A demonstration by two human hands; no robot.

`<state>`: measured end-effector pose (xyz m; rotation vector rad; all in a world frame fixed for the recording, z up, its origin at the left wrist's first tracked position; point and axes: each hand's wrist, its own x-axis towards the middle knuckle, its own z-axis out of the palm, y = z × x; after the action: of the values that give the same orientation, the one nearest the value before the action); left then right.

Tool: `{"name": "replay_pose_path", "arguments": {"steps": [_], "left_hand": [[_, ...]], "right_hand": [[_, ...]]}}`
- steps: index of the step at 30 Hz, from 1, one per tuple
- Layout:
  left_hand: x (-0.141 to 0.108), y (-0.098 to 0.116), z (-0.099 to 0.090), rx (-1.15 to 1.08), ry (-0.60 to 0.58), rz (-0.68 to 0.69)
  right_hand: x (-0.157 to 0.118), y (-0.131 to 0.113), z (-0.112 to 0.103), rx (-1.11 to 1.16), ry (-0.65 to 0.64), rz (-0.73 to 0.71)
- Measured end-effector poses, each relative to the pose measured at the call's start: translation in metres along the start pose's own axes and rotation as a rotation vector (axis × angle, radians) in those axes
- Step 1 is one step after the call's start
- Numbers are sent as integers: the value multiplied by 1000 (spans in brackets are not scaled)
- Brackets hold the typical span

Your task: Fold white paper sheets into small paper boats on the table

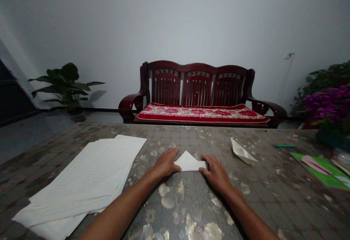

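Observation:
A white folded paper (188, 162) lies on the patterned table, with a triangular peak at its top and a straight strip along its lower edge. My left hand (166, 163) holds its left end, thumb at the lower corner and fingers stretched beside the peak. At the right end, my right hand (216, 170) has the strip between its thumb and fingers. Another folded white paper (242, 151) stands to the right, beyond my right hand. On the left lies a stack of lined white sheets (90, 170).
The table (153, 211) has a floral cover. Toward the right are a green pen (286, 146), a green booklet (314, 177) with a pink item on it, and purple flowers (326, 103). Behind the table stand a wooden bench (197, 65) and a potted plant (68, 83).

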<state>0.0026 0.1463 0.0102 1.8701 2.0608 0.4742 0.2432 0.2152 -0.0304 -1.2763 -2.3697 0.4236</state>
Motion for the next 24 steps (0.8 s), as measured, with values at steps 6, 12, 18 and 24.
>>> {"name": "replay_pose_path", "arguments": {"steps": [6, 12, 18, 24], "left_hand": [[13, -2, -1, -88, -83, -49], [5, -1, 3, -117, -43, 2], [-18, -9, -1, 33, 326, 346], [-13, -25, 8, 143, 391, 383]], "right_hand": [[-1, 1, 2, 19, 7, 10], [-3, 2, 4, 138, 73, 66], [-3, 0, 5, 271, 210, 16], [-7, -7, 5, 396, 99, 3]]}}
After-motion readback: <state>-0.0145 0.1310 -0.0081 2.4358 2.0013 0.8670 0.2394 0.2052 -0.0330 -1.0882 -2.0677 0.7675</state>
